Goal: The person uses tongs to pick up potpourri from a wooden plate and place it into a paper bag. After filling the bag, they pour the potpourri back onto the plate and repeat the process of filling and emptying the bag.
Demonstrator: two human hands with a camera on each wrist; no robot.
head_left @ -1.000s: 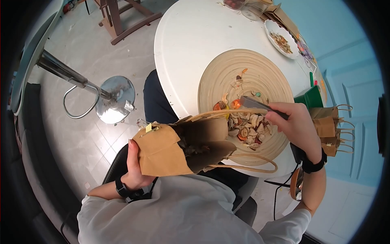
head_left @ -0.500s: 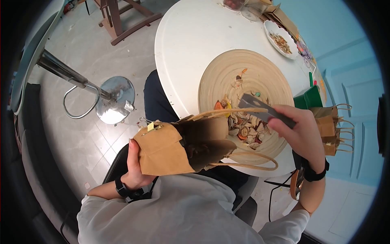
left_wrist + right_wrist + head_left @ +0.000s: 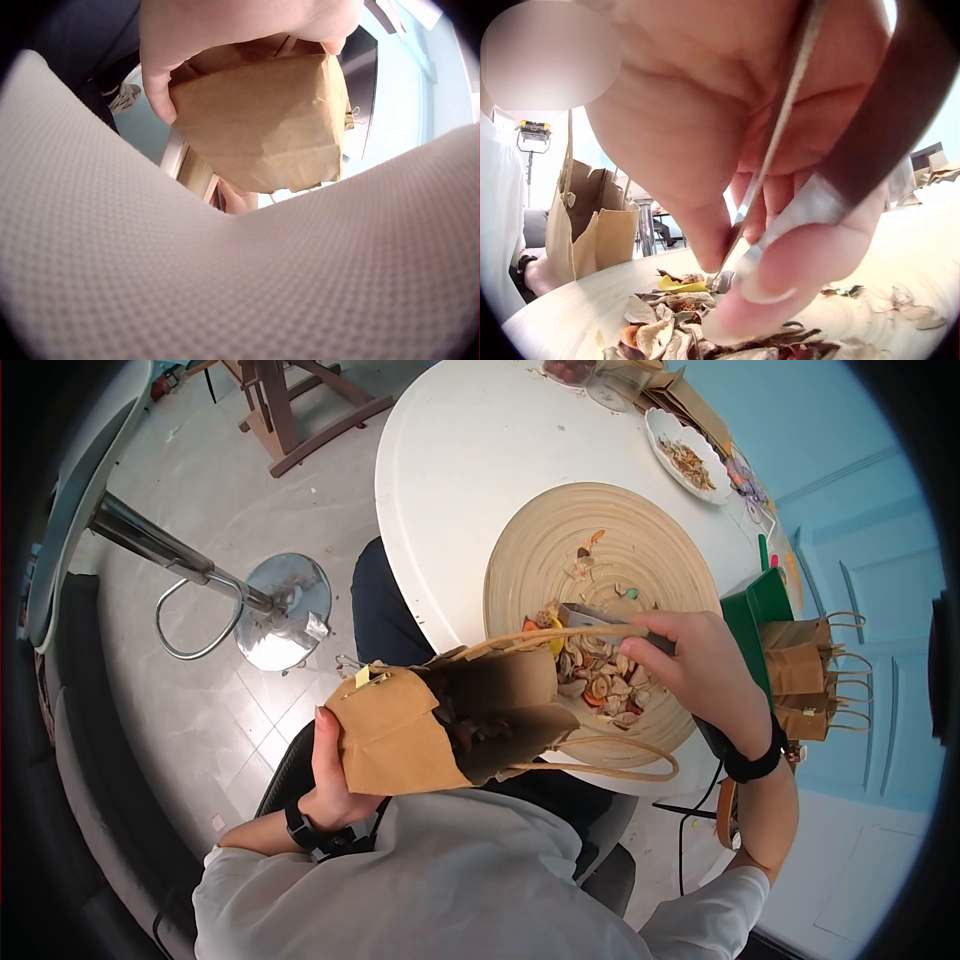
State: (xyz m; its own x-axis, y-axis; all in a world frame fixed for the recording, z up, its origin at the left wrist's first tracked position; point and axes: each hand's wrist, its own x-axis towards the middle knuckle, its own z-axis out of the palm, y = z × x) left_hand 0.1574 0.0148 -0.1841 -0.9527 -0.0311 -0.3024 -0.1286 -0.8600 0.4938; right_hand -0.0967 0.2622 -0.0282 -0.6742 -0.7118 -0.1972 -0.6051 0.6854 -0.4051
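Note:
My left hand (image 3: 338, 792) grips the bottom of a brown paper bag (image 3: 392, 738), tipped on its side with its torn mouth toward the round wooden plate (image 3: 650, 530). Dark bits lie inside it. The left wrist view shows my fingers (image 3: 161, 94) and the bag (image 3: 259, 124). My right hand (image 3: 708, 672) pinches a grey two-armed metal tool (image 3: 588, 617) over a pile of dried pieces (image 3: 612, 682) on the plate. In the right wrist view, the fingertips of that hand (image 3: 705, 127) are low over the pile (image 3: 660, 336), beside a yellow piece (image 3: 682, 285).
A white dish (image 3: 688, 458) of dried bits stands at the table's far right. A green container (image 3: 757, 610) and small paper bags (image 3: 798, 670) are right of the plate. Clear containers (image 3: 618, 388) stand at the far edge. A chrome stool base (image 3: 285, 610) is left on the floor.
My right hand and its tool have moved left over the pile, toward the yellow piece. The left hand keeps the bag in nearly the same place.

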